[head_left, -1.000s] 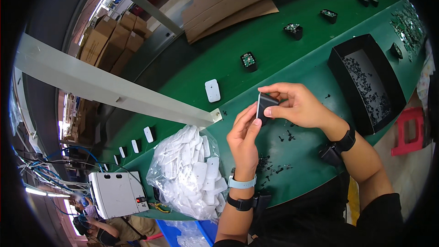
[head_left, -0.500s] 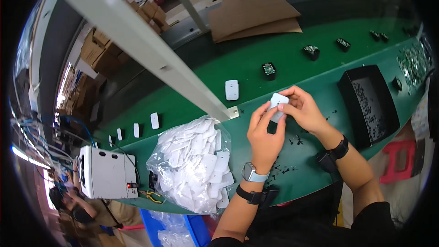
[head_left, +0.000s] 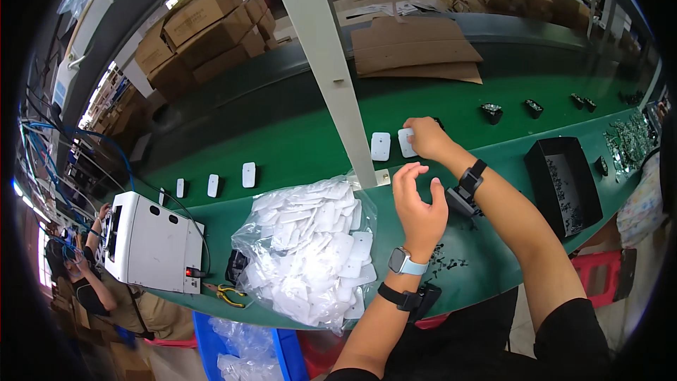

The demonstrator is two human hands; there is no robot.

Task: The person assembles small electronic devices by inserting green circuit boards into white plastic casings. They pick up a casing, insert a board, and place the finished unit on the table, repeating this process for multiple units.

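My right hand [head_left: 430, 139] reaches over the green belt and pinches a white rounded case [head_left: 406, 144] at its right edge. A second white case [head_left: 381, 147] stands just left of it, a small gap between them. My left hand [head_left: 419, 206] is raised above the near worktop, fingers apart and curved, holding nothing. To its left, a clear plastic bag [head_left: 247, 238] lies spread open, heaped with flat white covers [head_left: 321, 229]. Small dark screws [head_left: 444, 262] are scattered on the worktop beside my left wrist. Something dark behind my right hand is mostly hidden.
A metal post [head_left: 331, 77] rises beside the bag. Black housings with circuit boards [head_left: 491, 113] sit along the belt to the right, white cases [head_left: 249, 175] to the left. A black tray [head_left: 564, 190] holds small dark parts. A white machine [head_left: 151, 243] and yellow-handled pliers [head_left: 229, 295] are at left.
My right hand has carried the white case from between both hands onto the belt, beside the other case. My left hand has let go and opened. The whole view has turned and shifted.
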